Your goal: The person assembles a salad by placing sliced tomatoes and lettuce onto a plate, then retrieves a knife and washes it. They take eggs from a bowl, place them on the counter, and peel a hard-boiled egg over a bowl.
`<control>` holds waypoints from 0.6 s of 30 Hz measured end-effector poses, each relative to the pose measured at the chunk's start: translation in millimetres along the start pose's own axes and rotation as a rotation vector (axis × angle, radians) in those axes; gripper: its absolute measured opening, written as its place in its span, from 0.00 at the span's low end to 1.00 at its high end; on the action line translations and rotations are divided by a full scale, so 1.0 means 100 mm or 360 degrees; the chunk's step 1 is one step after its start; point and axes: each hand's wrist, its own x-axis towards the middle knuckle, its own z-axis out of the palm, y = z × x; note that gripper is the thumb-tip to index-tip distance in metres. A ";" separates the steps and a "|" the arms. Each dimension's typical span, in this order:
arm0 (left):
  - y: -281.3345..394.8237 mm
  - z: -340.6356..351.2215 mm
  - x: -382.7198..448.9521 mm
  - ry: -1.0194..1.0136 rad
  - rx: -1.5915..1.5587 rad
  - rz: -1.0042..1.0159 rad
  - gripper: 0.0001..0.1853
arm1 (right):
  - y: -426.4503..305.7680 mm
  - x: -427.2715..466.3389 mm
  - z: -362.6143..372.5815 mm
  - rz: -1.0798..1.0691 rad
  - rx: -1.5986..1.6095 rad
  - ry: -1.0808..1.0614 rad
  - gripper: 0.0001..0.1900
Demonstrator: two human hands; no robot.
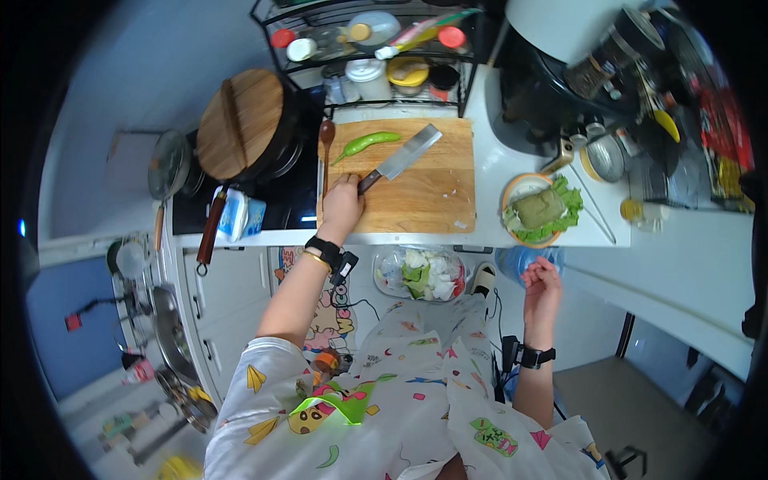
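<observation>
My left hand [343,201] is low on the left side of the wooden cutting board [420,204], between a wooden spoon [326,135] and the dark handle of a kitchen knife [411,153]. Its fingers are beside both handles; whether they grip either cannot be told. The knife lies diagonally, blade towards the upper right. A green chili pepper [367,144] lies above it, and small white bits dot the board's right side. My right hand [542,285] hangs in front of the counter with loosely bent, parted fingers and nothing in it, below an orange-rimmed plate [507,191] of lettuce and a greenish block-shaped item [539,208].
A wooden-lidded pan [240,129] stands on the black stove at left, near a blue-and-white packet [240,215]. A rack [384,103] of jars stands behind the board. Metal chopsticks [591,204] lie right of the plate. A lined waste bin [420,273] with scraps is below the counter edge.
</observation>
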 end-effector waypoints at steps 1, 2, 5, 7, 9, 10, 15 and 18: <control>0.00 0.04 -0.01 0.0045 -0.0015 0.0039 0.18 | 0.07 -0.09 0.03 -0.0013 0.0038 -0.0005 0.14; -0.02 0.07 0.00 -0.0007 0.0008 0.0013 0.18 | 0.11 -0.18 0.05 -0.0008 0.0043 -0.0022 0.13; -0.09 0.14 -0.02 -0.0049 -0.0199 0.0106 0.14 | 0.18 -0.37 0.07 -0.0032 0.0059 0.0038 0.13; -0.15 0.19 0.02 -0.0184 -0.0453 -0.0004 0.15 | 0.18 -0.47 0.05 -0.0020 0.0028 0.0095 0.13; -0.20 0.23 0.06 -0.0233 -0.0595 -0.0059 0.15 | 0.17 -0.53 0.03 -0.0033 -0.0035 0.0095 0.13; -0.22 0.23 0.09 -0.0225 -0.0571 -0.0053 0.16 | 0.16 -0.55 0.02 -0.0043 -0.0020 0.0113 0.13; -0.31 0.03 0.26 -0.0310 -0.0736 0.0121 0.15 | 0.16 -0.60 -0.02 0.0002 0.0017 0.0176 0.13; -0.38 -0.21 0.28 -0.0317 -0.0906 0.0217 0.15 | 0.18 -0.59 -0.03 -0.0005 0.0008 0.0135 0.13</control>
